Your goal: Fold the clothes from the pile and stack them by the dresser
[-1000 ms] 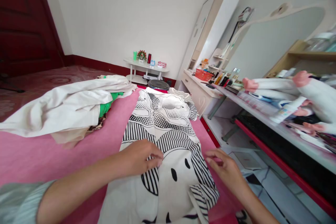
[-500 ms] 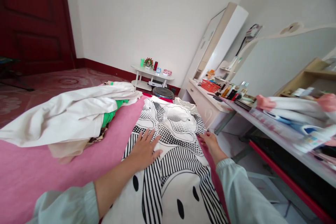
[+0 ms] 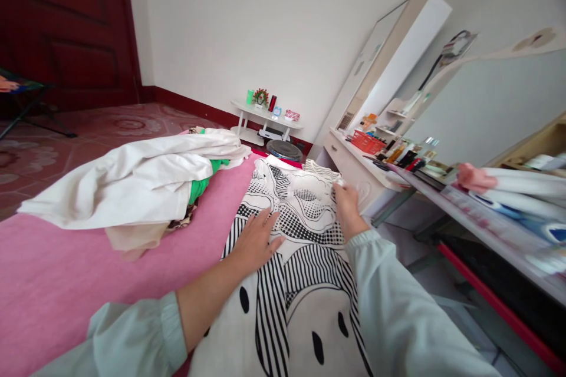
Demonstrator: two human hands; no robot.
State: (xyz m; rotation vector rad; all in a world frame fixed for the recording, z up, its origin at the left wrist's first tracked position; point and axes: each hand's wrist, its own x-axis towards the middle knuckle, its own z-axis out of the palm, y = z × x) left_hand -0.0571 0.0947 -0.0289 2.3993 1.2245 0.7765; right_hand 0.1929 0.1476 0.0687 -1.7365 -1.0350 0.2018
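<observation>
A long black-and-white dress point(image 3: 309, 300) with stripes, dots and cartoon shapes lies spread on the pink bed cover point(image 3: 145, 283). My left hand point(image 3: 259, 241) rests flat on the dress near its left side, fingers spread. At the dress's upper right edge, my right hand point(image 3: 348, 209) has its fingers closed on a bit of the cloth by the sleeve. Part of that edge is hidden behind the hand and forearm.
To the left lies a heap of clothes with a white garment point(image 3: 132, 177) on top and green cloth point(image 3: 201, 185) beneath. On the right stand a dressing table point(image 3: 349, 168) with a red basket point(image 3: 367, 141) and a cluttered desk point(image 3: 446, 200). A low white table point(image 3: 265, 112) stands by the wall.
My right hand has moved up along the dress's right edge, from its middle to near the sleeve. The left hand stays flat on the cloth. The view has shifted slightly.
</observation>
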